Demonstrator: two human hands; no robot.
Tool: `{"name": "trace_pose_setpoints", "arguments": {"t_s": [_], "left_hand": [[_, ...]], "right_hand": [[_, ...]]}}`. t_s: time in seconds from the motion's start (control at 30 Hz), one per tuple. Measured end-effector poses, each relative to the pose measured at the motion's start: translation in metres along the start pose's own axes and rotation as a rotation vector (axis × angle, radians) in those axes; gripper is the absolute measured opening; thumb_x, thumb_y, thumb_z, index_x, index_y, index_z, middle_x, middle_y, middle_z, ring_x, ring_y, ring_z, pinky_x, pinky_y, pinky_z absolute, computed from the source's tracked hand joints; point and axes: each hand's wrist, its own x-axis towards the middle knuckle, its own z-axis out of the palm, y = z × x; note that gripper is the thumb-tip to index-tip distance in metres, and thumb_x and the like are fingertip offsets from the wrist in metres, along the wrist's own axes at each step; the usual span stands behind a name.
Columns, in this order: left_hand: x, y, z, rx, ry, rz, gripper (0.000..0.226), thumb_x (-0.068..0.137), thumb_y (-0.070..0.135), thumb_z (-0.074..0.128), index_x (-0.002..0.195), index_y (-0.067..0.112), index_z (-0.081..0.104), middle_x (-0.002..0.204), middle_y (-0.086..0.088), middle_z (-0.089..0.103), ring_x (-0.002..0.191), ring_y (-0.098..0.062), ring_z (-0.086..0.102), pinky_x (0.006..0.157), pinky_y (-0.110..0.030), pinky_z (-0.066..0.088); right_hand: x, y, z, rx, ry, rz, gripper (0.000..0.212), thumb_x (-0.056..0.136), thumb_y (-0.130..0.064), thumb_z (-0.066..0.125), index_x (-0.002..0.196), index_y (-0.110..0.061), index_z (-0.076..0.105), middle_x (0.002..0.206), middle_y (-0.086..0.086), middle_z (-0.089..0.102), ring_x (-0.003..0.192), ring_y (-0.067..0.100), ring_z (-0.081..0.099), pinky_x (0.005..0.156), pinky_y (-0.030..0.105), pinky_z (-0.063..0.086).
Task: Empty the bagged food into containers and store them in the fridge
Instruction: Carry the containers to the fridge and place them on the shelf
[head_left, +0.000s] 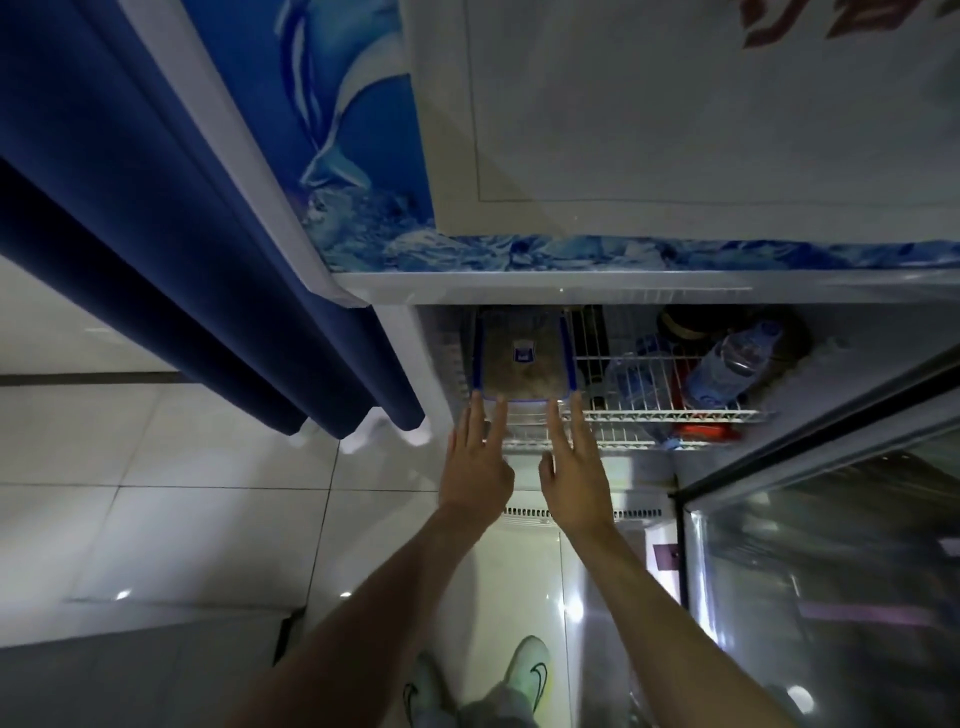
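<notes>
Lidded container (523, 358) sitting in fridge (597, 291)
Lying flat on wire shelf (649, 415), blue-rimmed, brownish contents showing, touching the fingertips (555, 408) at its near edge.

Container (524, 358) on shelf (675, 415), bottle (727, 364) right

Both forearms bare, no sleeves visible anywhere up to the bottom edge of the frame. No watch, rings, bands or gloves on the left hand (475, 467) or the right hand (574, 480). Fingers (558, 421) bare, nails short as far as can be told.

Bottom centre of the frame: pale mint-green trainers with a dark swoosh-type logo on the side. Right shoe (527, 673) shows a yellowish sole edge; left shoe (423, 688) is partly cut off by the arm. Grey trouser leg (493, 709) just below them at the bottom edge, fabric plain, detail too dim to tell more.
</notes>
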Motion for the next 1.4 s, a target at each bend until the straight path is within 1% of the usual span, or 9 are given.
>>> {"name": "trace_pose_setpoints", "arguments": {"t_s": [0.1, 0.23, 0.4, 0.53, 0.73, 0.9, 1.07, 1.23, 1.4], "left_hand": [[0.021, -0.001, -0.003, 0.039, -0.056, -0.051, 0.1, 0.094, 0.008, 0.056, 0.163, 0.033, -0.012, 0.173, -0.005, -0.015, 0.16, -0.03, -0.001, 0.129, -0.047, 0.015], [0.046, -0.01, 0.004, 0.078, -0.176, -0.081, 0.094, 0.099, 0.024, 0.055, 0.162, 0.036, -0.014, 0.171, -0.006, -0.021, 0.158, -0.04, 0.013, 0.121, -0.054, 0.031], [0.045, -0.001, -0.006, 0.077, -0.219, -0.13, 0.091, 0.103, 0.034, 0.053, 0.161, 0.038, -0.017, 0.172, -0.004, -0.02, 0.151, -0.044, 0.028, 0.118, -0.056, 0.037], [0.022, -0.003, -0.027, 0.168, -0.243, -0.077, 0.076, 0.105, 0.04, 0.048, 0.164, 0.031, 0.003, 0.174, 0.0, -0.007, 0.153, -0.035, 0.028, 0.118, -0.055, 0.038], [-0.073, -0.023, -0.057, 0.362, -0.214, -0.033, 0.074, 0.105, 0.035, 0.047, 0.165, 0.029, 0.004, 0.174, -0.002, -0.001, 0.16, -0.029, 0.008, 0.128, -0.048, 0.02], [-0.171, -0.066, -0.074, 0.335, -0.149, -0.124, 0.068, 0.107, 0.032, 0.041, 0.165, 0.03, 0.006, 0.174, -0.001, -0.001, 0.161, -0.026, 0.002, 0.13, -0.048, 0.012], [-0.278, -0.116, -0.101, 0.247, 0.049, -0.186, 0.063, 0.104, 0.033, 0.05, 0.162, 0.03, 0.026, 0.171, -0.003, 0.024, 0.158, -0.028, 0.022, 0.127, -0.048, 0.024], [-0.406, -0.174, -0.134, 0.18, 0.136, -0.353, 0.059, 0.104, 0.031, 0.051, 0.16, 0.026, 0.032, 0.17, -0.005, 0.025, 0.158, -0.029, 0.021, 0.127, -0.049, 0.024], [-0.544, -0.243, -0.143, 0.131, 0.256, -0.551, 0.06, 0.068, 0.019, 0.083, 0.126, 0.022, 0.067, 0.13, -0.009, 0.068, 0.12, -0.034, 0.066, 0.092, -0.047, 0.059]], "right_hand": [[0.022, 0.009, -0.001, -0.167, -0.07, -0.017, 0.09, 0.095, -0.016, 0.062, 0.164, -0.029, 0.006, 0.173, 0.006, -0.001, 0.158, 0.03, 0.014, 0.119, 0.05, 0.037], [0.037, 0.013, -0.001, -0.259, -0.286, 0.02, 0.094, 0.096, -0.022, 0.061, 0.163, -0.032, -0.004, 0.173, 0.004, -0.005, 0.159, 0.029, 0.004, 0.122, 0.056, 0.027], [0.037, 0.011, -0.004, -0.219, -0.353, 0.067, 0.095, 0.096, -0.021, 0.061, 0.163, -0.034, -0.006, 0.172, 0.0, -0.012, 0.16, 0.028, -0.002, 0.124, 0.054, 0.024], [0.025, 0.005, -0.018, -0.212, -0.391, 0.047, 0.084, 0.1, -0.024, 0.056, 0.164, -0.033, 0.001, 0.172, 0.0, -0.014, 0.16, 0.028, -0.004, 0.127, 0.053, 0.016], [-0.041, -0.033, -0.04, -0.224, -0.387, -0.073, 0.065, 0.102, -0.029, 0.053, 0.161, -0.026, 0.025, 0.172, 0.006, 0.009, 0.158, 0.028, 0.012, 0.124, 0.045, 0.027], [-0.096, -0.098, -0.042, -0.229, -0.421, -0.159, 0.055, 0.102, -0.032, 0.051, 0.155, -0.024, 0.038, 0.166, 0.004, 0.027, 0.152, 0.023, 0.027, 0.116, 0.04, 0.036], [-0.153, -0.19, -0.023, -0.248, -0.371, -0.367, 0.043, 0.097, -0.027, 0.056, 0.139, -0.022, 0.057, 0.146, 0.0, 0.054, 0.134, 0.024, 0.051, 0.1, 0.041, 0.049], [-0.23, -0.283, 0.017, -0.273, -0.393, -0.588, 0.039, 0.095, -0.029, 0.056, 0.133, -0.026, 0.062, 0.13, -0.005, 0.064, 0.117, 0.02, 0.06, 0.09, 0.037, 0.052], [-0.32, -0.374, 0.061, -0.258, -0.424, -0.801, 0.032, 0.093, -0.026, 0.058, 0.124, -0.027, 0.065, 0.121, -0.008, 0.065, 0.11, 0.016, 0.062, 0.084, 0.033, 0.051]]}}
